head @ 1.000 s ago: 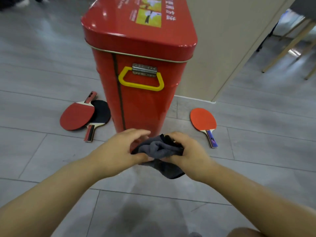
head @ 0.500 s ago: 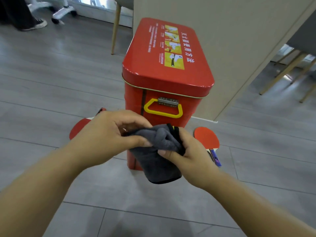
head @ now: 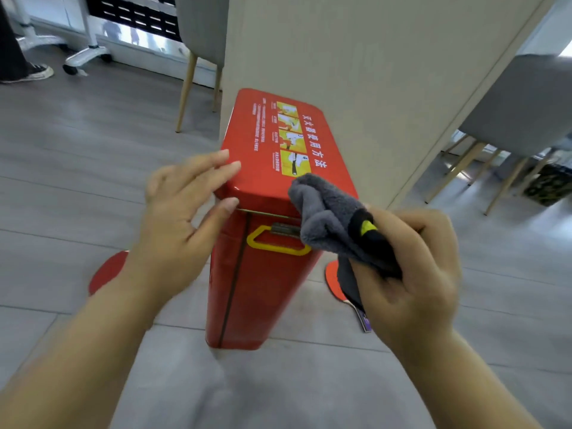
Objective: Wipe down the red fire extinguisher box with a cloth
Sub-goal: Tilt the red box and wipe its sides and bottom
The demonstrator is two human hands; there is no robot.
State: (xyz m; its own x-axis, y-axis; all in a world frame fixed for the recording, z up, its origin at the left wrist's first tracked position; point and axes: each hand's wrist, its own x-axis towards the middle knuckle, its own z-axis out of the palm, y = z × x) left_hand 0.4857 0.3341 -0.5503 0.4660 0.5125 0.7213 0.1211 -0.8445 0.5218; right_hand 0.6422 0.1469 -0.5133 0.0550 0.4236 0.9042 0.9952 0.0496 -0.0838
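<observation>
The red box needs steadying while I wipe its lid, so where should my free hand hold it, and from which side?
Hold the red box by its lid's near left corner, coming from the left, probably as the left hand is placed now. The rounded rim gives fingers above and thumb below a hold, and the right hand with the cloth keeps the top free.

Box [head: 263, 274] before wall [head: 387, 72] — paddles [head: 105, 274] beside.
</observation>
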